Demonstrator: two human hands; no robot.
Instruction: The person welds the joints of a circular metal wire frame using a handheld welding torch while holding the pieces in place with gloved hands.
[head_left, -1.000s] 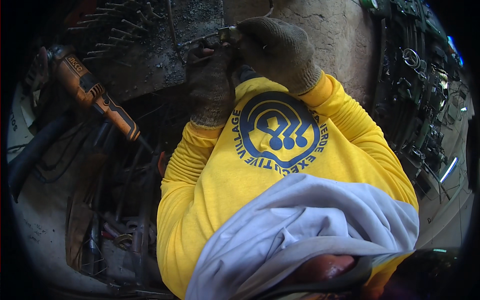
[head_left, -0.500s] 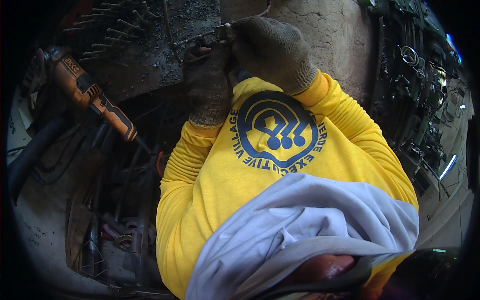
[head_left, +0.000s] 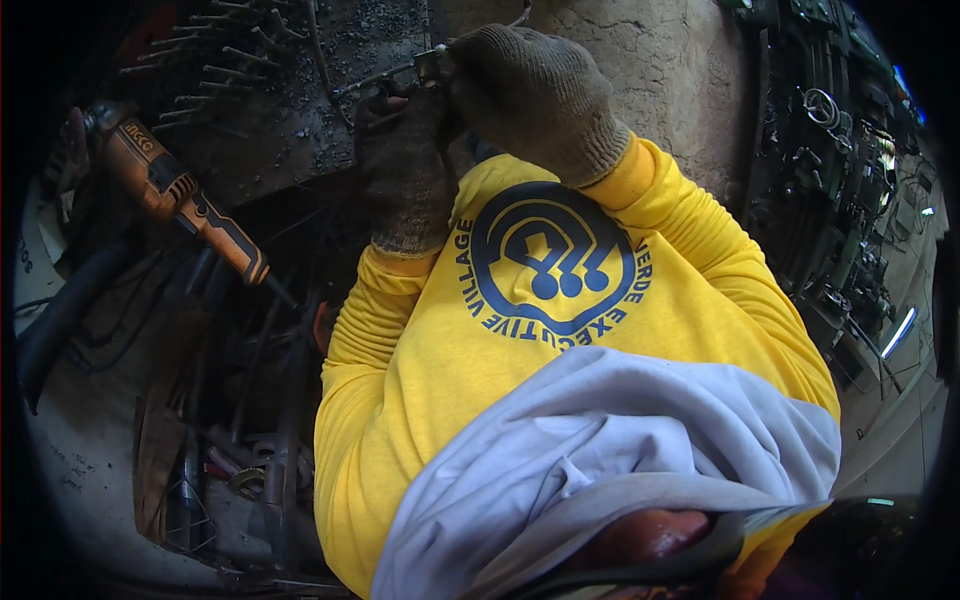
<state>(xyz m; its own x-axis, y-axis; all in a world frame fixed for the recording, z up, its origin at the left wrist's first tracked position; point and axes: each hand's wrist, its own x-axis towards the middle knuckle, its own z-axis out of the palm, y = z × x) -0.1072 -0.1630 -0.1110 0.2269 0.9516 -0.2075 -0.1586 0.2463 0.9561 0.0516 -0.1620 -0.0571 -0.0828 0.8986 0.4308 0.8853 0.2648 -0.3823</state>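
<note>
Both my hands wear dark knitted work gloves and meet at the top middle of the head view. A small shiny metal piece sits between their fingertips, with a thin metal rod running out from it to the left. My left hand is closed under the metal piece, its fingers curled and partly in shadow. From the right, my right hand closes on the piece's other side, the back of the glove hiding most of its fingers. A thin bent wire end shows beyond the right glove.
An orange and black angle grinder lies at the left. Several short metal rods stick out on a gritty dark surface behind it. Metal bars and scraps lie below left. Dark metal parts and a wire coil are at the right.
Both hands have shifted slightly left with the metal piece still between them. The grip looks the same.
</note>
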